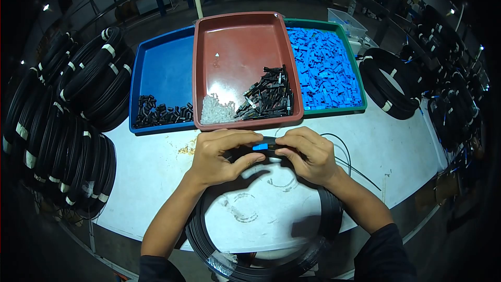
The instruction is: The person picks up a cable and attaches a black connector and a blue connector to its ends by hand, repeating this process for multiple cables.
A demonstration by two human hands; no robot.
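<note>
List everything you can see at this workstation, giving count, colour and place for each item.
red tray: one, centre, holding black parts and clear parts
blue tray: one, left of red, black pieces at its front
green tray: one, right, full of blue parts
cable coils: many, black, far left and right
cable coil: one, black, front
blue piece: one, between hands
table: one, white
left hand, right hand: both on the blue piece
</note>
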